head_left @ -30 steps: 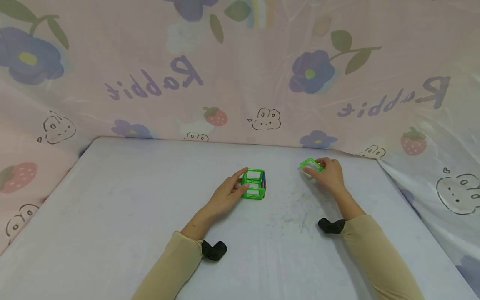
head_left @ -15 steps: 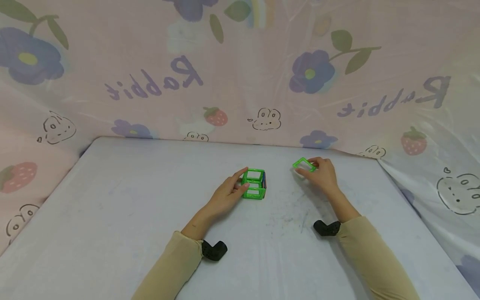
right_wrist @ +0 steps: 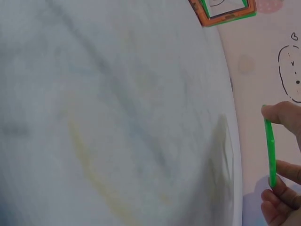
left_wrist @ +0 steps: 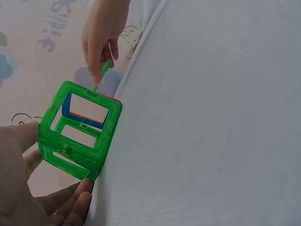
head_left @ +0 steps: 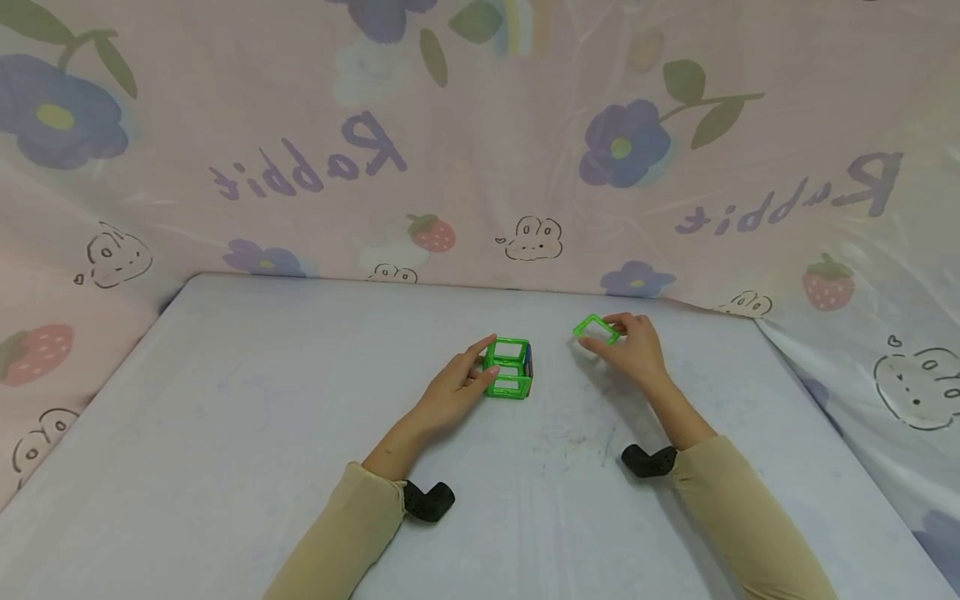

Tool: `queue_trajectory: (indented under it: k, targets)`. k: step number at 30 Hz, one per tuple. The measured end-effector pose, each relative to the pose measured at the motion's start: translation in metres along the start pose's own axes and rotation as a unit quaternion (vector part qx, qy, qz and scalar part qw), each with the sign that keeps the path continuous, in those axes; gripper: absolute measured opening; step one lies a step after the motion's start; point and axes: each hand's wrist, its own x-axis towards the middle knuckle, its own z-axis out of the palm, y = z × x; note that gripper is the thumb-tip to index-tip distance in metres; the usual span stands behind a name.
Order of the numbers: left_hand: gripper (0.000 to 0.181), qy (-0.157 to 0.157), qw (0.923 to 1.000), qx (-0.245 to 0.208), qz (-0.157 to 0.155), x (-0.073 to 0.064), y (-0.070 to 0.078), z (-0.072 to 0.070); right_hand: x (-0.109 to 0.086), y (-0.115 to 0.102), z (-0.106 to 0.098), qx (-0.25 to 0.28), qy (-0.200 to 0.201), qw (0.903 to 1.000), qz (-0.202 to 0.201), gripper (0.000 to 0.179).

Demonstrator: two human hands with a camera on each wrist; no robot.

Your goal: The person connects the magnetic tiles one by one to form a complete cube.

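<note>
A small box of green magnetic tiles (head_left: pixel 508 362) stands near the middle of the white table. My left hand (head_left: pixel 452 385) grips its left side, thumb and fingers spread around the frames. Through the openings in the left wrist view, a blue tile (left_wrist: pixel 82 120) shows on the far side. An orange tile (right_wrist: pixel 228 19) faces the right wrist camera. To the right of the box, my right hand (head_left: pixel 637 348) pinches one loose green square magnetic tile (head_left: pixel 583 323) between thumb and fingers. That tile appears edge-on in the right wrist view, apart from the box.
The white table (head_left: pixel 300 400) has faint coloured scribbles to the right of its middle. A printed curtain (head_left: pixel 480 150) with flowers and rabbits hangs along the back and sides. Black wrist mounts (head_left: pixel 427 502) sit at both sleeves.
My right hand has moved left with the green tile, closer to the box. The left hand and the box stay in place.
</note>
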Motion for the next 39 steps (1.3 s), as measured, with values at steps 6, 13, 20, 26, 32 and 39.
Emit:
queue_trajectory:
  k: [6, 13, 20, 26, 32, 39]
  targets:
    - [0.053, 0.0, 1.0, -0.002, 0.002, 0.0, 0.0, 0.0, -0.001, -0.008, 0.004, 0.004, 0.001, 1.0, -0.006, 0.06]
    - [0.053, -0.008, 1.0, 0.0, 0.005, -0.001, -0.001, -0.001, -0.004, -0.013, 0.007, 0.005, -0.005, 0.9998, -0.02, 0.06]
    - [0.053, -0.008, 1.0, 0.001, -0.005, 0.0, -0.002, -0.001, -0.006, -0.017, 0.01, 0.007, -0.009, 0.9994, -0.032, 0.059]
    - [0.053, -0.002, 1.0, 0.001, -0.007, 0.0, -0.002, 0.0, -0.008, -0.022, 0.011, 0.008, -0.014, 0.9993, -0.034, 0.059]
    - [0.053, 0.0, 0.9999, 0.004, -0.011, 0.0, -0.003, 0.001, -0.009, -0.026, 0.014, 0.014, -0.016, 0.999, -0.039, 0.058]
    - [0.054, 0.0, 1.0, 0.004, -0.009, 0.0, -0.003, 0.001, -0.011, -0.031, 0.016, 0.015, -0.016, 0.9984, -0.052, 0.058]
